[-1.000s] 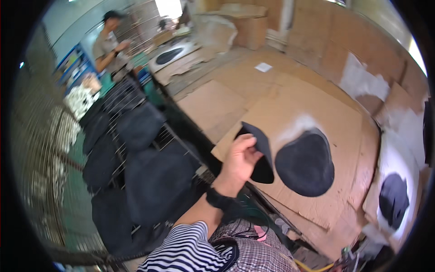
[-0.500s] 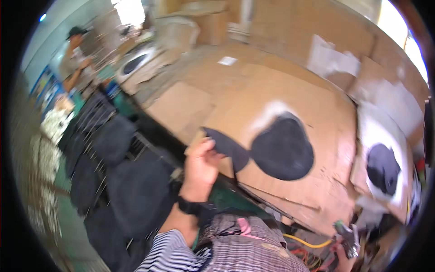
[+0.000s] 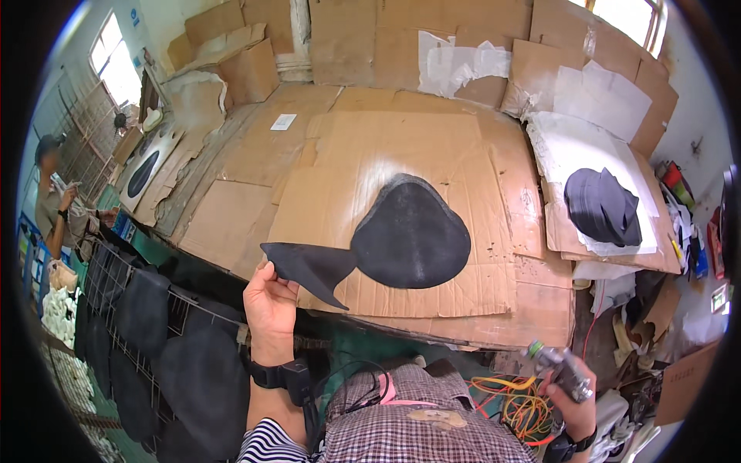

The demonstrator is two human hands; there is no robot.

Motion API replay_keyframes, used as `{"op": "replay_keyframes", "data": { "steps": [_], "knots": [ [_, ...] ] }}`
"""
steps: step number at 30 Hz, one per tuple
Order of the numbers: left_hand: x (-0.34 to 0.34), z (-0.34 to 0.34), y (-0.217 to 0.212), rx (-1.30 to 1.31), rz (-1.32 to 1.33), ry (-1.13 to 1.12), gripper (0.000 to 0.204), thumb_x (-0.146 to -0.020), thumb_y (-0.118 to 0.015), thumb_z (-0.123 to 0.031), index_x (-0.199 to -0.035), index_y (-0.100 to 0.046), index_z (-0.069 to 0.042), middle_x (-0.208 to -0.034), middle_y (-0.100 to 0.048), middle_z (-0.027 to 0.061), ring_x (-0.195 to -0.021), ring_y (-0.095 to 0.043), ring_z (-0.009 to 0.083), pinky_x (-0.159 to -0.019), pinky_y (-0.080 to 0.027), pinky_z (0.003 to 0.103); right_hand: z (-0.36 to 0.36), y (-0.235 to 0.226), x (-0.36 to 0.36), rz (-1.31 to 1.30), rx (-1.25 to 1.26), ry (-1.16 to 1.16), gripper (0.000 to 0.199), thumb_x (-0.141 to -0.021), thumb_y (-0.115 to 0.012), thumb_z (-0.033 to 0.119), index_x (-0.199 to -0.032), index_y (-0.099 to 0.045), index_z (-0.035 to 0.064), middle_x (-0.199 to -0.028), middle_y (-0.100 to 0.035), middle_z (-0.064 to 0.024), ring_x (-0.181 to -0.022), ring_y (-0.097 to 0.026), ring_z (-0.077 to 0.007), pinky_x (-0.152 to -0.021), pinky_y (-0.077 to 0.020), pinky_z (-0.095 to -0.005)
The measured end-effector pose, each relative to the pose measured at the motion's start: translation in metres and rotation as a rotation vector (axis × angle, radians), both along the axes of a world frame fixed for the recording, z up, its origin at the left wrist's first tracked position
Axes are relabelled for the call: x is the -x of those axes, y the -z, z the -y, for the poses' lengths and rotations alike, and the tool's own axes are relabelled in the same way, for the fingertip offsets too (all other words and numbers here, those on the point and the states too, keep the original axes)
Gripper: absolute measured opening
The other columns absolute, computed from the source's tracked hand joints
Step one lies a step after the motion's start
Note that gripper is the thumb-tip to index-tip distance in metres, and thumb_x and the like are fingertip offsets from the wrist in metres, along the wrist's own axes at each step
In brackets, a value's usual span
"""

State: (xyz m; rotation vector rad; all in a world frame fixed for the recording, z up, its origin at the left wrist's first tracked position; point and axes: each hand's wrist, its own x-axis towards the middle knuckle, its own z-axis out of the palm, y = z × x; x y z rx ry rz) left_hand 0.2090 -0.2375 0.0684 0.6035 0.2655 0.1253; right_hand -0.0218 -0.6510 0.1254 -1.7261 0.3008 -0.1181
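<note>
My left hand (image 3: pixel 268 302) holds a thin black pointed piece (image 3: pixel 306 267) by its left edge, above the front edge of the cardboard-covered table (image 3: pixel 401 147). The piece's right end meets a larger black rounded piece (image 3: pixel 412 234) lying flat on the cardboard. My right hand (image 3: pixel 573 392) is low at the right, below the table edge, closed around a small grey spray tool (image 3: pixel 557 366).
A stack of dark rounded pieces (image 3: pixel 602 207) rests on white paper at the right. A wire rack (image 3: pixel 154 339) at the lower left carries several black pieces. Another person (image 3: pixel 52 202) stands far left. Orange cable (image 3: pixel 513 397) coils by my right hand. Clutter fills the right edge.
My view has swung right and toward the table. My left hand has kept the black pointed piece and brought it beside the larger black piece. My right hand with the spray tool has come into view.
</note>
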Motion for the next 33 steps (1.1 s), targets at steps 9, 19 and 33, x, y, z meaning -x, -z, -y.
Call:
{"op": "replay_keyframes", "data": {
  "steps": [9, 19, 33],
  "knots": [
    [-0.002, 0.007, 0.013, 0.019, 0.03, 0.037, 0.01, -0.084, -0.055, -0.006, -0.094, -0.057, -0.004, -0.1, -0.064, 0.0072, -0.096, -0.06, 0.0205, -0.09, -0.045, 0.04, 0.003, -0.001, 0.02, -0.013, 0.071, 0.178, 0.056, -0.073, -0.072, 0.017, -0.118, -0.048, -0.0048, -0.073, -0.061, -0.0074, -0.063, -0.06, -0.0148, -0.064, -0.0516, -0.0286],
    [-0.003, 0.02, 0.004, -0.018, -0.006, 0.048, 0.006, -0.082, -0.058, -0.008, -0.088, -0.058, -0.008, -0.091, -0.064, 0.0028, -0.091, -0.058, 0.0191, -0.085, -0.043, 0.034, -0.013, 0.009, -0.003, 0.042, -0.135, 0.205, 0.041, -0.076, -0.067, 0.007, -0.112, -0.052, -0.0066, -0.075, -0.059, -0.0078, -0.065, -0.058, -0.0158, -0.066, -0.0504, -0.0295],
    [-0.003, 0.021, -0.009, -0.053, -0.011, -0.027, 0.003, -0.081, -0.06, -0.01, -0.084, -0.059, -0.01, -0.086, -0.064, 0.0007, -0.085, -0.06, 0.0179, -0.079, -0.043, 0.032, 0.001, 0.023, -0.001, -0.082, -0.193, 0.055, 0.054, -0.071, -0.072, 0.01, -0.118, -0.049, -0.0043, -0.076, -0.061, -0.0088, -0.068, -0.061, -0.0168, -0.065, -0.0504, -0.0284]
  ]
}}
